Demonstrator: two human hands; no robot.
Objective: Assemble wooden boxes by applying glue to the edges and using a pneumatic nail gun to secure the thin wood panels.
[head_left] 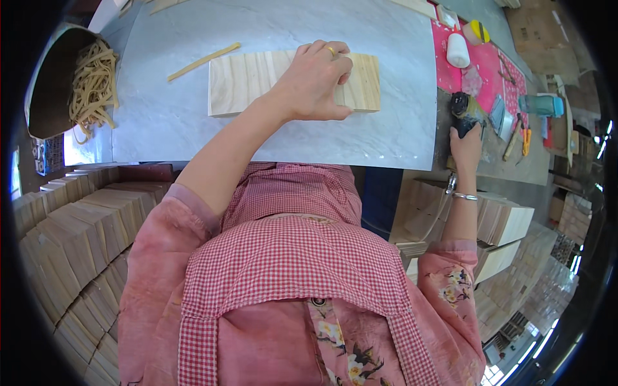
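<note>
A long, pale wooden block with wavy grain lies flat on the grey marbled worktop. Across its right half is my left hand, fingers bent over the top toward the far edge and thumb at the near edge. I cannot tell whether the block is solid or a closed box. At the right, beyond the marbled sheet, my right hand is wrapped round the body of a dark air tool. A metal hose fitting hangs below that hand; the tool's far end is partly in shadow.
A thin wooden strip lies left of the block. Tan bands spill from a container at far left. A white bottle, a yellow-and-white tape roll and an orange-handled tool lie right. Stacked wooden pieces stand below.
</note>
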